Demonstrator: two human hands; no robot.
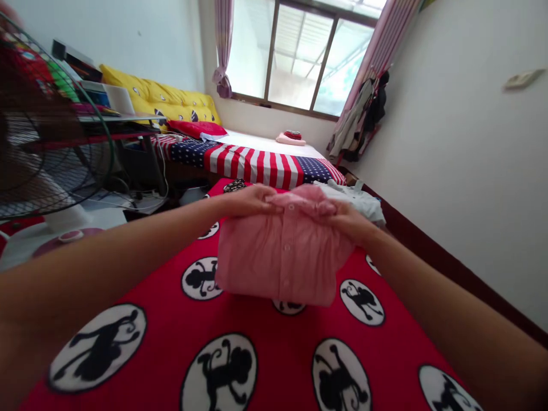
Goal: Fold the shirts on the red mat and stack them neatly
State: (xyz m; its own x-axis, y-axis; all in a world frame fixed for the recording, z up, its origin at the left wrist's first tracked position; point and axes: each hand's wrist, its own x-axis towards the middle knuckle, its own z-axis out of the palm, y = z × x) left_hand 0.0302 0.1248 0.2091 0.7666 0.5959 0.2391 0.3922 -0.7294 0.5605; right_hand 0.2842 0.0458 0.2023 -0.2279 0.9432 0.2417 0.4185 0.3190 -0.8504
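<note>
A folded pink button-up shirt (282, 251) lies on a red bed cover (257, 331) printed with black monkey figures in white circles. My left hand (248, 201) rests on the shirt's far left edge near the collar, fingers together and pressing down on the cloth. My right hand (349, 220) grips the far right edge, fingers curled into the fabric. Both forearms reach in from the near corners of the view.
A pale garment (355, 197) lies just beyond the shirt. Farther off is a stars-and-stripes cover (257, 162), yellow pillows (171, 97), and a small folded pile (291, 137) by the window. A fan (51, 154) and cluttered desk (107, 114) stand left. Clothes (363, 114) hang at the right wall.
</note>
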